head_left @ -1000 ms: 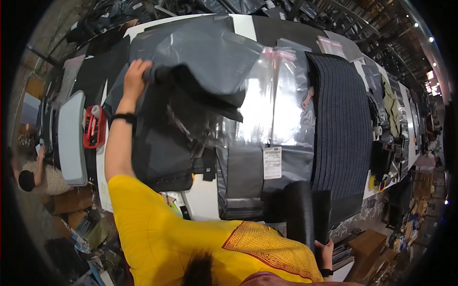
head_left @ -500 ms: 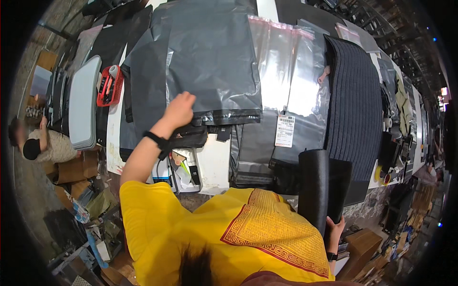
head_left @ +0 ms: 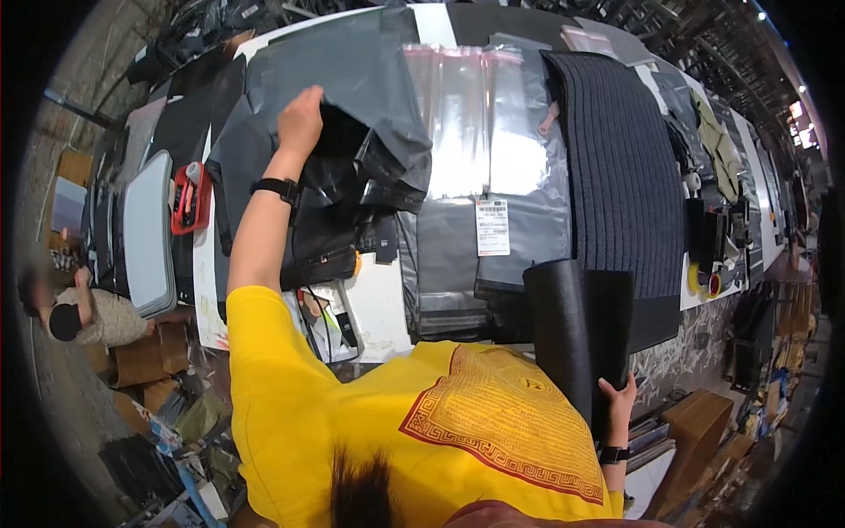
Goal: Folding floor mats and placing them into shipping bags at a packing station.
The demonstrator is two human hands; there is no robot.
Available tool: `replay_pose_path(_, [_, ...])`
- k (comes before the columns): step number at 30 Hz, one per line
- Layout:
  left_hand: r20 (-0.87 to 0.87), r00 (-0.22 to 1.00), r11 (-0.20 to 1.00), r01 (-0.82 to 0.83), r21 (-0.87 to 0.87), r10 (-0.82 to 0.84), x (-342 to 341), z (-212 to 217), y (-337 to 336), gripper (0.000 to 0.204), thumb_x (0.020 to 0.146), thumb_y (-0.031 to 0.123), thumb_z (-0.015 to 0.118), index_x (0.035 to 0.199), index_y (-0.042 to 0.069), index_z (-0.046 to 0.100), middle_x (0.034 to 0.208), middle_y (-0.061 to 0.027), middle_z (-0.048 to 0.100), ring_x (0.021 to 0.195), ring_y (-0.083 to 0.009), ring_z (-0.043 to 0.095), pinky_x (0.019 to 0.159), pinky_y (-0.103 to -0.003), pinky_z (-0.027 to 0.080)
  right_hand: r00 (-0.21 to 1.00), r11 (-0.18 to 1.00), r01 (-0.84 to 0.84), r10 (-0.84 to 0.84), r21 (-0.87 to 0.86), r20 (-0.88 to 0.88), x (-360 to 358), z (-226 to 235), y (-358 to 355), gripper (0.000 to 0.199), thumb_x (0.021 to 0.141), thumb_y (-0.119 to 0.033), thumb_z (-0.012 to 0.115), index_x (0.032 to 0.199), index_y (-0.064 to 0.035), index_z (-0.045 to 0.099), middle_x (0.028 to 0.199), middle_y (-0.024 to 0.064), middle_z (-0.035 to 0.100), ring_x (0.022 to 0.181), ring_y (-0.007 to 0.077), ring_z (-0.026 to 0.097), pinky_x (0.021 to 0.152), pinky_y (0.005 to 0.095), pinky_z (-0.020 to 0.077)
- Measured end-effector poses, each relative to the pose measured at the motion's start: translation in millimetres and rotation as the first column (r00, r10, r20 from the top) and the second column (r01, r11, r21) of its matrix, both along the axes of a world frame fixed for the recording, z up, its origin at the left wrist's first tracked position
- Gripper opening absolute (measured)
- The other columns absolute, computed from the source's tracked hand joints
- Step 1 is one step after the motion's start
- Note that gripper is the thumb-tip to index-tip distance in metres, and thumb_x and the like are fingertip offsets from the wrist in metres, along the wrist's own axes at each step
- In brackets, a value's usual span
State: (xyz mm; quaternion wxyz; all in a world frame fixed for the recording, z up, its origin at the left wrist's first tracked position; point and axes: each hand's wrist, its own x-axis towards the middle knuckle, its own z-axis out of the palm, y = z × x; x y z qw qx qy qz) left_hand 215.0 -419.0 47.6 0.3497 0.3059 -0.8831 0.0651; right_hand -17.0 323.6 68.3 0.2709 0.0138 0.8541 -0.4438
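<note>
My left hand [head_left: 301, 119], its fingers closed, grips the near edge of a large dark grey plastic bag [head_left: 361, 66] and holds it up off the table. Beneath the lifted edge lie shadowed black items [head_left: 330, 216], too dark to tell apart. Low on the right, my right hand [head_left: 619, 400] is closed on a curled black sheet [head_left: 563, 343], smooth like leather or rubber, which stands upright against my side. Between the hands lie clear plastic bags [head_left: 458, 114] with pink strips, and a white printed label [head_left: 493, 227] rests on them.
A dark ribbed mat [head_left: 620, 158] lies right of the clear bags. Farther left are a red basket [head_left: 205, 198] of small tools and a pale grey lid-like tray [head_left: 150, 229]. Yellow tape [head_left: 714, 283] sits near the right edge. Another person [head_left: 101, 308] is at far left.
My left hand has moved away from me, lifting and folding back the grey bag's near edge and uncovering black items beneath. My right hand still holds the curled sheet.
</note>
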Motion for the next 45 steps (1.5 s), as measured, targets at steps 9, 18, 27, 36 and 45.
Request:
replay_pose_path(9, [0.775,0.579,0.967,0.144,0.211,-0.255,-44,44,90,0.019,0.081,0.009,0.055,0.095,0.012,0.066,0.09,-0.012,0.068,0.083,-0.0346,0.065,0.071,-0.044,0.052,0.995,0.993,-0.093,0.091,-0.073,-0.04,-9,-20,25,0.07,0.066,-0.01,0.081,0.125,0.0095,0.049,0.117,0.0179,0.06,0.106,0.0261,0.057,0.096,0.0329,0.0428])
replay_pose_path(18, [0.184,0.924,0.942,0.323,0.092,-0.335,-60,23,230,0.022,0.079,0.008,0.054,0.099,0.011,0.062,0.075,-0.0075,0.06,0.073,-0.0264,0.063,0.06,-0.038,0.051,0.969,0.99,-0.117,0.097,-0.075,-0.227,-29,0,27,0.049,0.08,-0.021,0.074,0.117,0.0047,0.055,0.109,0.0128,0.061,0.099,0.0178,0.057,0.088,0.029,0.0439])
replay_pose_path(27, [0.389,0.796,0.811,0.205,0.548,-0.464,-25,-131,363,0.017,0.085,0.023,0.057,0.096,0.018,0.07,0.076,-0.0107,0.062,0.076,-0.0315,0.064,0.064,-0.045,0.051,0.904,0.92,-0.385,0.359,-0.075,-0.231,-92,-35,-4,0.054,0.077,-0.028,0.077,0.117,0.0022,0.057,0.103,0.0117,0.065,0.097,0.0203,0.061,0.084,0.0325,0.0463])
replay_pose_path(36, [-0.211,0.977,0.586,0.187,0.788,-0.028,-24,-120,358,0.019,0.093,0.02,0.055,0.102,0.007,0.067,0.091,-0.0166,0.068,0.086,-0.0371,0.065,0.072,-0.041,0.051,0.344,0.286,-0.919,0.919,0.271,0.195,-62,-110,-128,0.077,0.077,-0.043,0.075,0.131,0.0058,0.048,0.126,0.0254,0.056,0.119,0.0335,0.054,0.099,0.0366,0.0424])
replay_pose_path(45, [-0.27,0.94,0.593,0.342,0.729,-0.21,31,-93,351,0.014,0.089,0.01,0.063,0.101,0.003,0.066,0.083,-0.0112,0.069,0.07,-0.0238,0.064,0.066,-0.029,0.05,0.487,0.436,-0.829,0.871,0.349,0.067,-64,-84,-122,0.072,0.076,-0.047,0.073,0.127,-0.0001,0.053,0.116,0.0238,0.062,0.109,0.0354,0.06,0.092,0.0394,0.0463])
